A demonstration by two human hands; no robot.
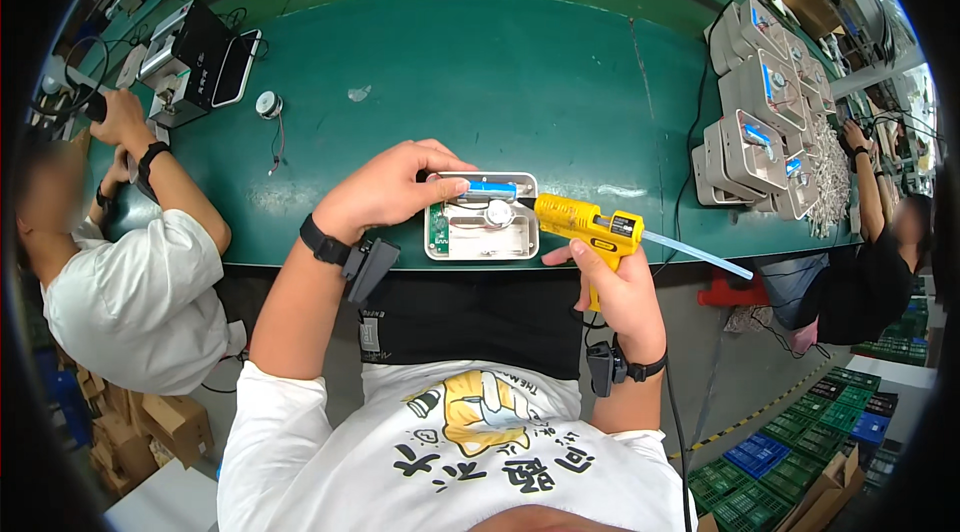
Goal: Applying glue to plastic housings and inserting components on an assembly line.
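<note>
A yellow hot glue gun (575, 218) is gripped in my right hand (622, 282), with a pale blue glue stick (697, 255) jutting from its back. Its nozzle points into a white plastic housing (481, 256) at the table's near edge. Inside the housing lie a blue cylindrical battery (491, 190), a round white part (498, 215) and a green circuit board (440, 225). My left hand (405, 187) rests over the housing's upper left corner, its thumb against the battery's left end. The other left fingers stretch past the far rim.
Stacked white housings (750, 157) stand at the right beside a heap of small pale parts (828, 177). A round motor-like part (268, 105) with wires lies left, near a black machine (185, 72). A co-worker (140, 282) sits left, another (850, 282) right. A black cable crosses the table.
</note>
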